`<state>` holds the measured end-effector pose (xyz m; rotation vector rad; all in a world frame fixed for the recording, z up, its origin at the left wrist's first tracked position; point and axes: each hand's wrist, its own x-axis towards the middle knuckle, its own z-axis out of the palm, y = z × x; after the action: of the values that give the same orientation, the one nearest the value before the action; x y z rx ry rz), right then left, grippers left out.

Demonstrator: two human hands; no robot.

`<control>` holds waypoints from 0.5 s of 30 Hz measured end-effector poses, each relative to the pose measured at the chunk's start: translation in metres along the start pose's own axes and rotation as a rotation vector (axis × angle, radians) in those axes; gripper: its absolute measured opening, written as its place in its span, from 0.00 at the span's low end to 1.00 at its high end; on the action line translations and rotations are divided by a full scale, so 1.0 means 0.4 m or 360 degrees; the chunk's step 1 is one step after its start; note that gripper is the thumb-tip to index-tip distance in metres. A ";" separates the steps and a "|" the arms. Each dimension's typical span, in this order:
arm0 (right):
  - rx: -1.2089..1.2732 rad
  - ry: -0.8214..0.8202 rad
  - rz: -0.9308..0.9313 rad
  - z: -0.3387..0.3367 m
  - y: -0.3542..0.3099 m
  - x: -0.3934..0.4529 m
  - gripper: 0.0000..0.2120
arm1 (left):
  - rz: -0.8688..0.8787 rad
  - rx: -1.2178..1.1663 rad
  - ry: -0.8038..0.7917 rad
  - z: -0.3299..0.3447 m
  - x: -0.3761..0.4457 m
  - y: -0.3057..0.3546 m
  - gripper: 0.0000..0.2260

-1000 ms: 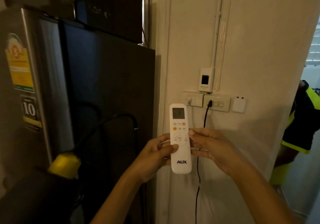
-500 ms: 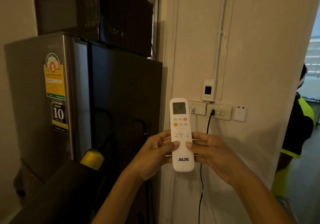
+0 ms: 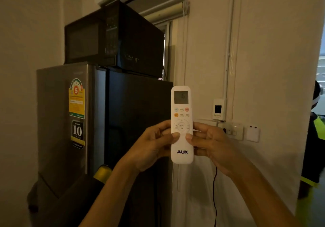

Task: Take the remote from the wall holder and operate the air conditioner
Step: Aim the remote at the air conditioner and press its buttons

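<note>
Left of the slim white plastic AUX remote [image 3: 182, 124] stands a tall grey metal fridge [image 3: 61, 121] with a black microwave [image 3: 112, 35] on top. The left hand [image 3: 154, 146] grips the remote's left edge, thumb on its face. The upright remote sits between both hands. The right hand [image 3: 211, 144] grips its right edge, thumb pressed below the round keypad. Right of the remote, a white wall socket plate [image 3: 233, 130] carries a black cable [image 3: 215, 197].

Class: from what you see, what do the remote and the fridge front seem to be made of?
Remote: matte white plastic, judging by its moulded rounded edges and printed logo. Fridge front: probably brushed steel or a steel-look coating, given its grey sheen; dim light leaves that open.
</note>
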<state>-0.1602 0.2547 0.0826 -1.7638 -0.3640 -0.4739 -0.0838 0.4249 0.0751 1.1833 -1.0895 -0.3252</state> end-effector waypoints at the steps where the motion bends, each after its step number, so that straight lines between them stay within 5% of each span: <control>1: -0.0010 0.0005 -0.0031 0.004 -0.008 0.007 0.20 | 0.0020 0.0015 0.0000 -0.003 0.000 0.012 0.16; 15: 0.0041 -0.0072 -0.0275 0.014 -0.096 0.093 0.19 | 0.0163 0.0144 0.0006 -0.036 0.036 0.134 0.17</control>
<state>-0.1457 0.2691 0.1322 -1.7278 -0.5552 -0.5497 -0.0822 0.4446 0.1291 1.2028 -1.1673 -0.1957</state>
